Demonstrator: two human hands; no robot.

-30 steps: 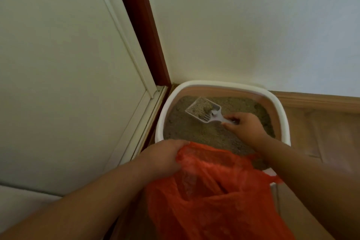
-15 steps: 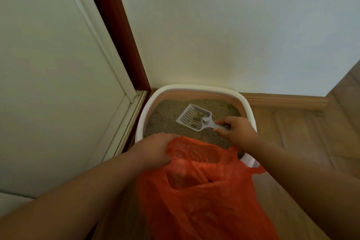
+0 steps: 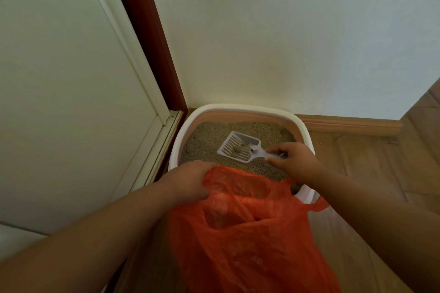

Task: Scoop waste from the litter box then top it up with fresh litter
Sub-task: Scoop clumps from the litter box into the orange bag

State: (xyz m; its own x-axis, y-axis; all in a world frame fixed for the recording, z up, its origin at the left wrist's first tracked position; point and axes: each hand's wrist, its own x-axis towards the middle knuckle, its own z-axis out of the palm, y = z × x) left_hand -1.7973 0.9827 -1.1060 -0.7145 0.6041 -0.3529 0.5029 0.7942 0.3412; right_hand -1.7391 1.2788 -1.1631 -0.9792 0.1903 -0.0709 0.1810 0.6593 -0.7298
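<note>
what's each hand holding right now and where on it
The right hand pinches the scoop by its handle end. The left hand grips the orange bag at its rim.

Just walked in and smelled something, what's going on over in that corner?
A person is cleaning a litter box set on the floor in the corner. Their right hand grips the handle of a white slotted scoop, held over the litter with a few clumps of waste in it. Their left hand grips the rim of an orange plastic bag, holding it open at the box's near edge. The clumps are not yet in the bag.
</note>
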